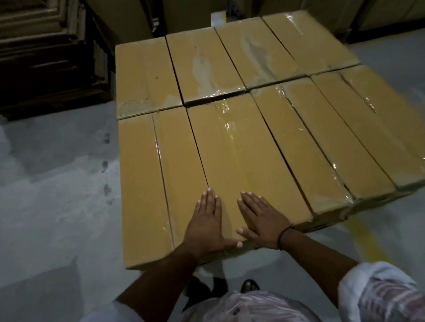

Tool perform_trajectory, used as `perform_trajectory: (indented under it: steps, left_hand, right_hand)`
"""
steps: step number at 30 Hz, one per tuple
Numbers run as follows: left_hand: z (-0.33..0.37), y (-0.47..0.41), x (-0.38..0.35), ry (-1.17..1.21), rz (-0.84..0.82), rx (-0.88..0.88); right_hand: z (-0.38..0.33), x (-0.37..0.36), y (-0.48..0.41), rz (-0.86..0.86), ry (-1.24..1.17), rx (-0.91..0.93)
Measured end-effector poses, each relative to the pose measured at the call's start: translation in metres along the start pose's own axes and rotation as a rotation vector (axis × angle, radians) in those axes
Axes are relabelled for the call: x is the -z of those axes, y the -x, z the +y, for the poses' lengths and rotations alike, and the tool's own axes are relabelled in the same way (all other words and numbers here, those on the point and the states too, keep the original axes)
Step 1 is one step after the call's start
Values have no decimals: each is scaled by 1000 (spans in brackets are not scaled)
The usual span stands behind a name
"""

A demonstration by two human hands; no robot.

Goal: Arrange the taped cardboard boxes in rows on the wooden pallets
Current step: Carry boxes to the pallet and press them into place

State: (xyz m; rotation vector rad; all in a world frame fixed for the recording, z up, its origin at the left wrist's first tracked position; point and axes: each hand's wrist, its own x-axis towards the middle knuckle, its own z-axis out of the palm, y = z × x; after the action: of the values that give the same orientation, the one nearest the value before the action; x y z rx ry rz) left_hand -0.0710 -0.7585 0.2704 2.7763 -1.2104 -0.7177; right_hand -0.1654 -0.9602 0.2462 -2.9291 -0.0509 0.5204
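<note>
Several long taped cardboard boxes lie side by side in two rows, a near row and a far row [205,64]. Both my hands lie flat on the top of one near-row box [236,153], close to its front end. My left hand [207,220] rests with straight fingers by the box's left edge. My right hand [260,215] rests beside it, fingers straight, a dark band on the wrist. Clear tape shines along the box tops. The pallet under the boxes is hidden.
A dark stack of flattened cardboard [30,56] stands at the back left. Tall cartons [187,3] line the back. Grey concrete floor [42,201] lies to the left, and a yellow floor line [367,239] runs at the right. My shoe [249,284] shows below the box.
</note>
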Motion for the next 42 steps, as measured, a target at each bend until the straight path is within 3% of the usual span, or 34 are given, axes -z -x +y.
perform_trajectory:
  steps: [23,42]
  left_hand:
    - [18,-3,11,40,-18,114]
    - [20,6,9,-4,-92,131]
  right_hand:
    - [26,-9,6,-4,166,166]
    - [60,-7,30,26,198,131]
